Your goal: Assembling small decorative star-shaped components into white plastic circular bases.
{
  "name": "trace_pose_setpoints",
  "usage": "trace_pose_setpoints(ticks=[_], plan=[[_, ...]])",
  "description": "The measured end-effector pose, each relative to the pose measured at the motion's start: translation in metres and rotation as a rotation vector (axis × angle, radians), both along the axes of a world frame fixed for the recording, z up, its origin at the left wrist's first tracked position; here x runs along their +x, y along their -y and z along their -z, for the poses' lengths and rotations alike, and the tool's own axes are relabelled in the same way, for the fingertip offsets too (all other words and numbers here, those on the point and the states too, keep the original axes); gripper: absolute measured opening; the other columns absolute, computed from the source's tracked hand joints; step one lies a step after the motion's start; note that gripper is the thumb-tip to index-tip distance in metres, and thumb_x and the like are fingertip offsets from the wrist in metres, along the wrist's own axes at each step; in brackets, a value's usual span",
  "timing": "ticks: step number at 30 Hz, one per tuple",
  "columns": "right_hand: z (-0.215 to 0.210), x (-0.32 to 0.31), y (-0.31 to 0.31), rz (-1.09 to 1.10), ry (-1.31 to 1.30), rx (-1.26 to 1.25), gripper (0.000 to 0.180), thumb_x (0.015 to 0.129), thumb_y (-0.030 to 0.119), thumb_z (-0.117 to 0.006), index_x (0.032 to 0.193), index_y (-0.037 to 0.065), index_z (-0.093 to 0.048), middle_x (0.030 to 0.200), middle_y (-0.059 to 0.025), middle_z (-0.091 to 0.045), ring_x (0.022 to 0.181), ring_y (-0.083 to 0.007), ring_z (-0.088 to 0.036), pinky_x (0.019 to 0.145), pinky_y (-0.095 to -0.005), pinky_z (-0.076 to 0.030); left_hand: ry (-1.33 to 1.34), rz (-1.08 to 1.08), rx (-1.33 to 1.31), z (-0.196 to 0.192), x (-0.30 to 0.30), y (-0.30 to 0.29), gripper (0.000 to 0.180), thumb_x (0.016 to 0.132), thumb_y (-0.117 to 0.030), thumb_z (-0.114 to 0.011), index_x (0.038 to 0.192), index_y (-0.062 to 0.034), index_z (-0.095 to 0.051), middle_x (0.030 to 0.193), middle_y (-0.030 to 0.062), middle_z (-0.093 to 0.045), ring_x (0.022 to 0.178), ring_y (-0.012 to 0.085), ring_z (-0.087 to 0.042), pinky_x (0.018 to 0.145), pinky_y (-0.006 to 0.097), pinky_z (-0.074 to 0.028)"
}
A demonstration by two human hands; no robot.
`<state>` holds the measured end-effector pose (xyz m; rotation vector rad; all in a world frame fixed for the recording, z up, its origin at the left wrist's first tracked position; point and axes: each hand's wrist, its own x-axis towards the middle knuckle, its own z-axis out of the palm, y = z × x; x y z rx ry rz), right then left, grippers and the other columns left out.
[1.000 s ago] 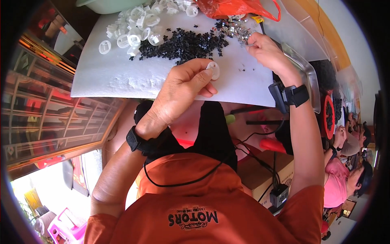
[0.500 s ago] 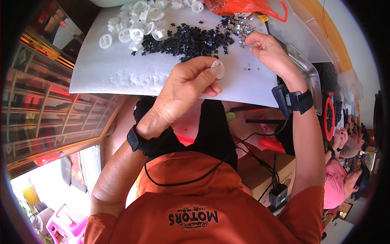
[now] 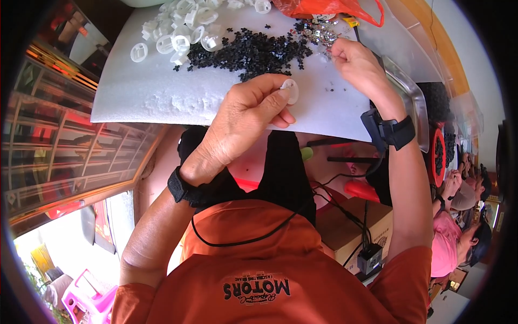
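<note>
Above our white tabletop (image 3: 145,92), our left hand (image 3: 245,105) pinches a white disc (image 3: 292,93) by its rim, apparently leaving its face exposed, while our right hand (image 3: 357,63) sits curled beside metal pieces (image 3: 318,32), its hold unclear.

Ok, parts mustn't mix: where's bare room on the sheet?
Front left of the sheet, between white parts, near edge and left hand; smaller, between that and right hand, barring specks. Crowded: far side (black pieces, metal bits, red bag).

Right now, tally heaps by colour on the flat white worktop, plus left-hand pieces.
Translucent white plastic parts: 1 heap
Small black cross-shaped parts: 1 heap
Small shiny silver parts: 1 heap
Round white plastic piece, left hand: 1
Total: 4
</note>
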<state>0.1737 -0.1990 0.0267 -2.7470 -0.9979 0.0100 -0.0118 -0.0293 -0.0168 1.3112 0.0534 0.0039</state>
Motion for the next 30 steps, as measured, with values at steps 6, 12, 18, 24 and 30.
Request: trace_pose_setpoints(ticks=[6,12,18,24,30], plan=[[0.002,-0.002,0.004,0.026,-0.026,0.041,0.014,0.083,0.009,-0.053,0.095,0.004,-0.059,0.084,-0.0156,-0.061,0.081,-0.0295,-0.057,0.073,-0.038,-0.046,0.01,0.004,0.012,0.0,0.001,0.0,0.033,0.097,-0.019,-0.051,0.121,0.004,-0.052,0.098,0.0079,-0.06,0.08,0.0134,-0.062,0.074,0.025,-0.053],[0.002,-0.011,0.002,-0.07,-0.064,0.077,0.017,0.082,0.007,-0.053,0.096,0.004,-0.061,0.095,-0.0212,-0.062,0.092,-0.0375,-0.059,0.079,-0.0424,-0.047,0.019,-0.008,-0.011,-0.001,-0.001,0.001,0.034,0.097,-0.019,-0.051,0.121,0.004,-0.052,0.098,0.0084,-0.06,0.081,0.0135,-0.062,0.074,0.025,-0.053],[0.003,-0.015,0.0,-0.103,-0.07,0.111,0.015,0.082,0.006,-0.054,0.094,0.004,-0.062,0.095,-0.0208,-0.062,0.09,-0.0382,-0.059,0.078,-0.0422,-0.046,0.013,-0.002,0.016,-0.001,0.0,0.0,0.034,0.096,-0.019,-0.051,0.121,0.0038,-0.052,0.099,0.0081,-0.061,0.08,0.0132,-0.062,0.075,0.025,-0.053],[0.014,-0.014,0.004,-0.156,0.043,0.11,0.012,0.083,0.007,-0.055,0.091,0.001,-0.06,0.096,-0.019,-0.061,0.088,-0.0391,-0.059,0.076,-0.043,-0.046,0.023,-0.024,-0.002,-0.004,0.0,0.003,0.03,0.096,-0.017,-0.049,0.115,0.0059,-0.055,0.09,0.0072,-0.06,0.079,0.0124,-0.062,0.074,0.025,-0.053],[0.007,-0.024,0.0,-0.138,-0.06,0.133,0.01,0.083,0.008,-0.055,0.089,0.001,-0.058,0.092,-0.0186,-0.062,0.08,-0.0358,-0.061,0.071,-0.0414,-0.047,0.014,0.0,0.017,-0.003,0.0,-0.001,0.033,0.097,-0.019,-0.05,0.121,0.0039,-0.052,0.098,0.0078,-0.06,0.081,0.0133,-0.062,0.075,0.025,-0.053]])
